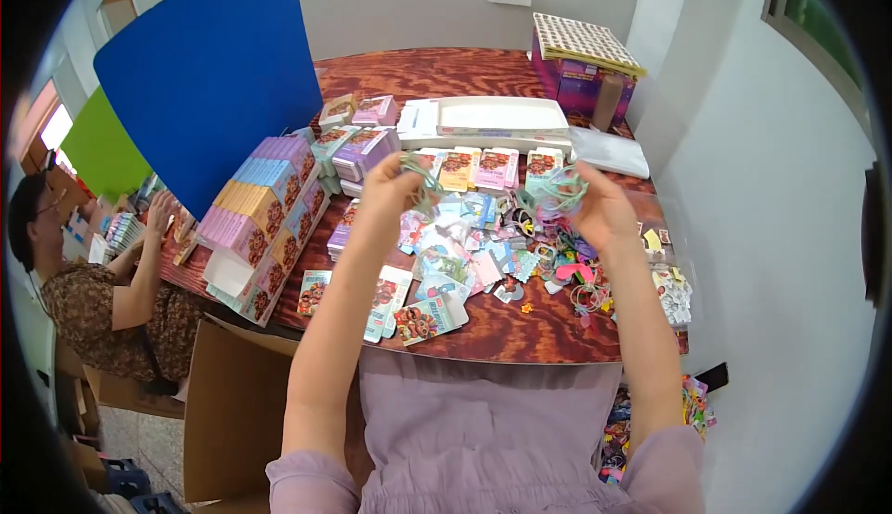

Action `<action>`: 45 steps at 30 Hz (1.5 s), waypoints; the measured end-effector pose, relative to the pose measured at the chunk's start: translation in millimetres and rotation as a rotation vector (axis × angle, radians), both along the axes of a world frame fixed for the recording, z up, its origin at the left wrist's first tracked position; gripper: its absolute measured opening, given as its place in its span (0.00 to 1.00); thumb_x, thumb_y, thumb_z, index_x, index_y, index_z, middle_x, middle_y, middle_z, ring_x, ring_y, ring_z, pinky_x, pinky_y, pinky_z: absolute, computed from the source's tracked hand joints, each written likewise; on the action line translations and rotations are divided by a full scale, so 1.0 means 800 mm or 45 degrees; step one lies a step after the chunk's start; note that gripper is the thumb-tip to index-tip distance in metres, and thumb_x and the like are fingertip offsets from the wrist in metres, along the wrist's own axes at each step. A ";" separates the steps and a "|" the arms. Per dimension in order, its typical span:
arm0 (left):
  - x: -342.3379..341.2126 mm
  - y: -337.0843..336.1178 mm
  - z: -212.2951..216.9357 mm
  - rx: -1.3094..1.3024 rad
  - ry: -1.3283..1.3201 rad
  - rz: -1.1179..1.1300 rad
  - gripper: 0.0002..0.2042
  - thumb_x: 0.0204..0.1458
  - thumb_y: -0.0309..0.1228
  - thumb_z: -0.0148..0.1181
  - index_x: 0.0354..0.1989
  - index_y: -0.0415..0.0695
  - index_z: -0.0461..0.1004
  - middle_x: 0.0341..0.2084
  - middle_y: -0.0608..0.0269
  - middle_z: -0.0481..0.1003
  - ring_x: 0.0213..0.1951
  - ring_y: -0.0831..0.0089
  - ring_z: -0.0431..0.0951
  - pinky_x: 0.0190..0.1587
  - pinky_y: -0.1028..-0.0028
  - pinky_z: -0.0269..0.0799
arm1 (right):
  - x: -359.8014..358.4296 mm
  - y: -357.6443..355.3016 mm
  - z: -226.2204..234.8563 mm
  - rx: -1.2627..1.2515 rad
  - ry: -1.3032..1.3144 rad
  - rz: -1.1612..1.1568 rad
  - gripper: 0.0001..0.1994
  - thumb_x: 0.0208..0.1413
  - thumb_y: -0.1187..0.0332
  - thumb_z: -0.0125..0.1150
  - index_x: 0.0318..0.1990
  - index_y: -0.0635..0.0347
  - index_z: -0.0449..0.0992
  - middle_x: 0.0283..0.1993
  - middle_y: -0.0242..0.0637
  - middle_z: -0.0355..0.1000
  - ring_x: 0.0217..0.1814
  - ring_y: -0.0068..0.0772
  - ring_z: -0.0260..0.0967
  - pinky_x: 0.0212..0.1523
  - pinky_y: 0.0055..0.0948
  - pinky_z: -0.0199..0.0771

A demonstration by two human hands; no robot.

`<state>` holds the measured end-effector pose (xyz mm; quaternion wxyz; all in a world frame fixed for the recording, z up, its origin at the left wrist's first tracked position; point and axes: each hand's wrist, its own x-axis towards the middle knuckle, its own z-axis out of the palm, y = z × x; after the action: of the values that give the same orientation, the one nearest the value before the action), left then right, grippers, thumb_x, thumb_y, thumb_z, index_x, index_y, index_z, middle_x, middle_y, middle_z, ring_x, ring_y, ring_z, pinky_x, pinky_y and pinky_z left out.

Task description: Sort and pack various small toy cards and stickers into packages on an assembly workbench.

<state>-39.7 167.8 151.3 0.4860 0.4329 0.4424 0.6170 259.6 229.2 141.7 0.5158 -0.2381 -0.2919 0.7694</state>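
One red-brown table spreads across the middle of the frame, and we see a tall blue panel standing at upper left. Next in size comes the stack of boxes at left, then the white tray at upper centre. Below the tray, small cartons stand in a row, behind a loose heap of pale cards mixed with coloured trinkets. Both hands are raised over this heap, well apart: the left hand, left of centre, has its fingertips closed on a green bundle; the right hand, right of centre, pinches a looser tangle of pale-green loops between thumb and fingers. We judge the step in hand to be separating or sorting these strands. The next move, we think, calls for keeping both pinches firm while freeing any crossed loops, since thin strands may snag.
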 end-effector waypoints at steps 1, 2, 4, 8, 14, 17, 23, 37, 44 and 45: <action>-0.009 0.004 0.013 -0.038 -0.104 0.006 0.04 0.59 0.24 0.56 0.39 0.41 0.76 0.28 0.64 0.76 0.26 0.76 0.78 0.33 0.74 0.77 | 0.009 0.004 0.006 0.082 0.013 0.049 0.17 0.62 0.63 0.60 0.55 0.61 0.72 0.46 0.35 0.76 0.46 0.31 0.73 0.51 0.37 0.73; -0.016 0.006 0.024 -0.013 -0.147 -0.036 0.04 0.60 0.25 0.56 0.40 0.40 0.75 0.26 0.64 0.75 0.27 0.75 0.78 0.34 0.72 0.79 | 0.016 0.010 0.011 0.165 0.026 0.098 0.17 0.63 0.63 0.60 0.55 0.62 0.72 0.46 0.34 0.76 0.44 0.29 0.73 0.49 0.34 0.74; -0.028 0.012 0.036 -0.022 -0.118 -0.131 0.09 0.63 0.29 0.54 0.47 0.37 0.74 0.29 0.61 0.75 0.32 0.73 0.78 0.35 0.72 0.81 | 0.021 0.023 0.016 0.184 -0.026 0.138 0.17 0.63 0.63 0.59 0.55 0.61 0.72 0.45 0.33 0.76 0.43 0.28 0.72 0.47 0.33 0.75; -0.019 0.026 0.051 -0.070 -0.150 -0.330 0.17 0.67 0.36 0.49 0.53 0.34 0.71 0.39 0.56 0.77 0.40 0.66 0.82 0.45 0.67 0.82 | 0.015 0.037 0.025 0.363 -0.310 0.166 0.12 0.64 0.60 0.58 0.47 0.59 0.75 0.42 0.31 0.77 0.42 0.23 0.71 0.41 0.30 0.71; 0.015 0.042 0.053 -0.153 -0.088 -0.455 0.20 0.69 0.38 0.43 0.61 0.35 0.66 0.48 0.49 0.76 0.47 0.61 0.81 0.51 0.63 0.80 | 0.030 0.063 0.025 0.633 -0.884 0.112 0.07 0.63 0.62 0.59 0.37 0.55 0.75 0.36 0.31 0.78 0.39 0.21 0.73 0.39 0.25 0.70; 0.036 0.053 0.044 -0.176 -0.066 -0.532 0.22 0.70 0.41 0.41 0.63 0.39 0.65 0.52 0.48 0.74 0.51 0.60 0.78 0.53 0.60 0.77 | 0.036 0.054 0.041 0.530 -0.476 0.160 0.08 0.62 0.64 0.58 0.38 0.59 0.76 0.37 0.34 0.79 0.38 0.25 0.75 0.43 0.27 0.73; 0.093 0.064 0.025 -0.210 0.151 -0.741 0.24 0.68 0.46 0.46 0.64 0.44 0.68 0.55 0.58 0.74 0.53 0.68 0.75 0.52 0.65 0.74 | 0.067 0.035 0.045 0.392 -0.392 0.154 0.06 0.57 0.67 0.59 0.39 0.58 0.75 0.38 0.36 0.79 0.43 0.31 0.77 0.44 0.34 0.71; 0.137 0.105 -0.031 -0.054 0.779 -0.668 0.24 0.59 0.44 0.58 0.55 0.37 0.73 0.48 0.53 0.77 0.44 0.62 0.80 0.42 0.67 0.78 | 0.137 0.063 0.010 0.511 -1.203 0.102 0.05 0.62 0.69 0.58 0.39 0.60 0.72 0.42 0.41 0.79 0.41 0.32 0.78 0.41 0.32 0.79; 0.015 0.032 -0.132 -0.124 1.843 -0.310 0.14 0.49 0.41 0.66 0.29 0.41 0.79 0.27 0.52 0.80 0.34 0.55 0.81 0.39 0.60 0.74 | 0.160 0.019 -0.024 0.449 -0.754 -0.011 0.05 0.63 0.67 0.57 0.38 0.57 0.71 0.34 0.33 0.76 0.39 0.30 0.76 0.46 0.34 0.77; 0.002 0.010 -0.143 -0.264 1.839 -0.237 0.16 0.49 0.43 0.67 0.28 0.40 0.78 0.26 0.52 0.80 0.33 0.56 0.81 0.37 0.59 0.73 | 0.163 0.010 -0.038 0.400 -0.765 0.038 0.05 0.63 0.67 0.57 0.39 0.57 0.72 0.31 0.31 0.74 0.37 0.29 0.76 0.47 0.34 0.76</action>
<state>-38.0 175.7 36.5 0.1622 0.7191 0.6698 0.0895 390.0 237.3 111.6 0.4259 -0.3676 -0.5492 0.6180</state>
